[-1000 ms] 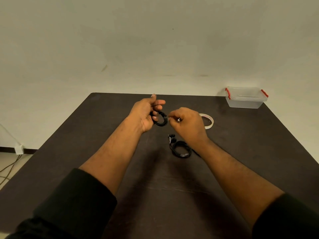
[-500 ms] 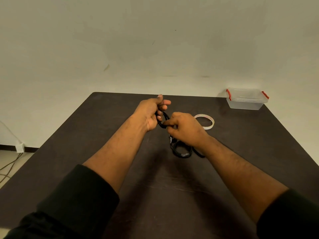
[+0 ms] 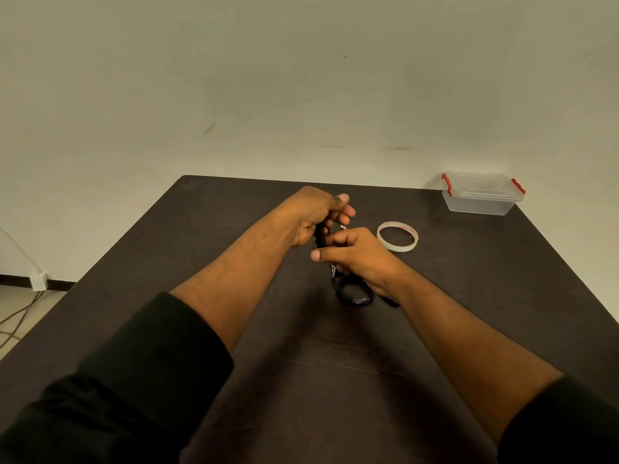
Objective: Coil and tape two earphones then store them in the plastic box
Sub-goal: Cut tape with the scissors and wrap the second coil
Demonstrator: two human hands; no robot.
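Black earphone coil (image 3: 321, 236) now nearly hidden: left hand (image 3: 313, 216) grips it, right hand (image 3: 351, 254) has closed in from a second ago, pinching at it, likely taping; second coil (image 3: 355, 291) on bench (image 3: 234, 229), tape roll (image 3: 397, 236) beside, plastic box (image 3: 480, 195) far right, lidded.

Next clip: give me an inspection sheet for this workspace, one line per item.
Surface: dark table, bare where visible.
Job's things: one coiled earphone lies on the table; a second earphone is held between both hands; tape roll lies flat; plastic box with lid on sits at the far right corner.
Clutter: nothing seen.
Grippers: left hand grips the second earphone; right hand fingers pinch at it.
Cables: loose wires on the floor at left.
Surroundings: plain wall.
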